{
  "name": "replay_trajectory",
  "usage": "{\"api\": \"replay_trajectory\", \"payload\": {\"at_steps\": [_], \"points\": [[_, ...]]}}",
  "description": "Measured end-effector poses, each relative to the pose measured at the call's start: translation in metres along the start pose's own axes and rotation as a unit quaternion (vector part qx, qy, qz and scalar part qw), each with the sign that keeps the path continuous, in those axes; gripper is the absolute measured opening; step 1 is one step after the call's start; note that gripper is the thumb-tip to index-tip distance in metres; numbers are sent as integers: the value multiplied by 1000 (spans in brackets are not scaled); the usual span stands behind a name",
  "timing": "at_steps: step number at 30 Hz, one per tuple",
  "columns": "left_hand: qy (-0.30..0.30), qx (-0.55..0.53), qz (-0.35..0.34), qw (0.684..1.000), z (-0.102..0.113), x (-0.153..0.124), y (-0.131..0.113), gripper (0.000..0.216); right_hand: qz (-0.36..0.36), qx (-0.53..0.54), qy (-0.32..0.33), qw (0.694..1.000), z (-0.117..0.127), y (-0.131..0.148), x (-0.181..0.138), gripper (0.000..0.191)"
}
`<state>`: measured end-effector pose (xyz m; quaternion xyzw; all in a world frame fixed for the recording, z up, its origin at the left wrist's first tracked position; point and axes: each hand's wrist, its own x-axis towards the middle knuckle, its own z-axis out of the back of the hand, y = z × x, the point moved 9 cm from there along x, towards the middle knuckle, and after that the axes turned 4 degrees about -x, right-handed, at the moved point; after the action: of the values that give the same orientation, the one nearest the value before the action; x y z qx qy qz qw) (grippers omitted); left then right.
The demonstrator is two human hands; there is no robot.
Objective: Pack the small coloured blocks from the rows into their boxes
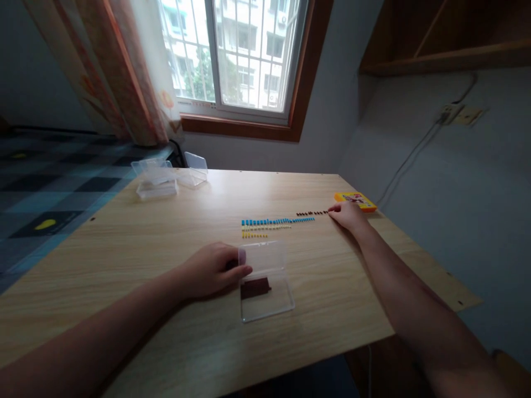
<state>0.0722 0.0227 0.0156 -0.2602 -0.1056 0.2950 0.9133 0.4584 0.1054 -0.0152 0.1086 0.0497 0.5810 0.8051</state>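
Note:
My left hand [224, 266] is closed on the left edge of a clear plastic case [269, 307], which lies with its lid folded back. Inside the case is a dark brown block of small pieces [255, 288]. Farther off, my right hand [346, 214] has its fingertips pinched together at the right end of a row of small brown pieces [311, 213]; whatever is between them is too small to make out. Nearer me than that row run rows of blue pieces [274, 221], cream pieces [265, 227] and yellow pieces [254, 236].
A yellow and orange package [360, 200] lies just behind my right hand. Clear plastic cases [157, 188] are stacked at the table's far left, with an open clear case [194, 174] beside them. The wooden table [166, 237] meets the wall below a window.

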Motion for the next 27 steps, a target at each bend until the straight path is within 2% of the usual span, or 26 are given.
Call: {"api": "replay_trajectory", "payload": {"at_steps": [12,18,21,24,26,27], "points": [[0,8,1,1000,0,0,-2,38,-19,17,-33,999,6,-8,-2,23],[-1,5,2,1000,-1,0,0,37,-27,45,-34,998,15,-2,-10,9],[0,3,6,1000,-1,-1,0,37,-6,78,-37,996,32,12,-21,12],[1,1,4,1000,0,-1,-1,37,41,128,-32,990,56,37,-45,21],[1,-2,-1,1000,0,-1,-3,37,104,171,0,980,69,65,-72,25],[0,-2,-3,1000,0,-1,-4,37,195,228,53,953,70,91,-92,25]]}}
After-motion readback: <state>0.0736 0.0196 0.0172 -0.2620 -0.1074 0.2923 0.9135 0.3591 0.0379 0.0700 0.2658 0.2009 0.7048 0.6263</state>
